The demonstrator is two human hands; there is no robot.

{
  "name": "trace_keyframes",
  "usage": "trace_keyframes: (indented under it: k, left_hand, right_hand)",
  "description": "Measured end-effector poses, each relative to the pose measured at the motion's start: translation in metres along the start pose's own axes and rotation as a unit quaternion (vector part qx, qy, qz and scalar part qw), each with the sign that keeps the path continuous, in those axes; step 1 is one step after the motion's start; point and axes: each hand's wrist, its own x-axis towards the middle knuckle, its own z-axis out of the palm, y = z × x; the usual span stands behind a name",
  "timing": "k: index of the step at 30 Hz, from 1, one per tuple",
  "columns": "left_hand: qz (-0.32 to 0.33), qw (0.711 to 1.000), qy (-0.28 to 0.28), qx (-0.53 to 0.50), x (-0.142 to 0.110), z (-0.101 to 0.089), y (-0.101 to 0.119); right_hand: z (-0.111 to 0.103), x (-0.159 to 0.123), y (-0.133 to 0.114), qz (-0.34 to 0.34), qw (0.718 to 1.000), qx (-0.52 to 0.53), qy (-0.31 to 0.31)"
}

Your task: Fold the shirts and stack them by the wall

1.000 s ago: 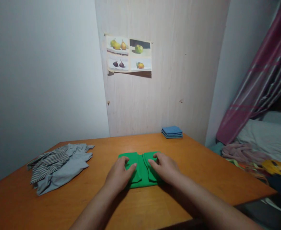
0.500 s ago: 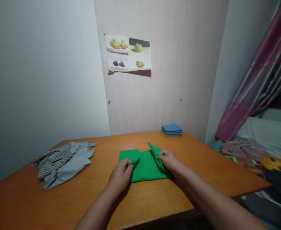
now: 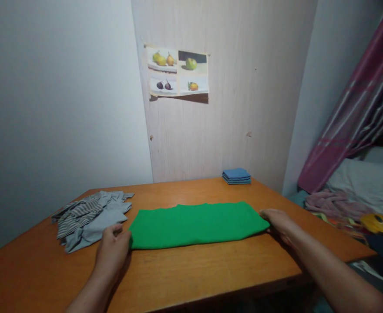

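Observation:
A green cloth (image 3: 194, 225) stretches as a long flat strip across the middle of the wooden table (image 3: 178, 276). My left hand (image 3: 113, 243) is closed on its left end, thumb and fingers pinching the edge. At the opposite end, my right hand (image 3: 278, 222) grips the right edge, its fingertips partly hidden at the cloth. Whether the green piece is a garment or a plain cloth I cannot tell. Close beyond my left hand lies a loose heap of grey and striped clothes (image 3: 93, 217).
A neat stack of folded blue cloth (image 3: 236, 176) sits at the table's far right corner. Fruit pictures (image 3: 178, 71) hang on the back wall. Beyond the right edge are a purple curtain (image 3: 338, 113), a pinkish crumpled cloth (image 3: 333, 204) and a yellow item (image 3: 379, 223).
Both side flaps of the green cloth have been opened outward, so it is now much wider. My hands have moved apart, left and right, from above the folded cloth to its two ends.

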Motion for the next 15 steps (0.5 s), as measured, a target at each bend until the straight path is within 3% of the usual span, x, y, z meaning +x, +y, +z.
trace_keyframes:
  k: [3,6,10,15]
  left_hand:
    - [0.109,0.981,-0.076,0.144,0.000,0.007,0.004]
    - [0.193,0.939,-0.166,0.232,-0.002,0.017,0.007]
    - [0.201,0.877,-0.255,0.353,-0.003,0.028,0.003]
    - [0.191,0.854,-0.255,0.412,0.007,0.043,0.008]
  right_hand:
    - [0.011,0.001,-0.001,-0.022,0.997,-0.071,-0.019]
    - [0.019,0.005,-0.001,-0.100,0.978,-0.183,-0.030]
    - [0.021,0.018,0.004,-0.159,0.936,-0.313,0.007]
    - [0.032,0.034,0.000,-0.188,0.904,-0.384,0.011]
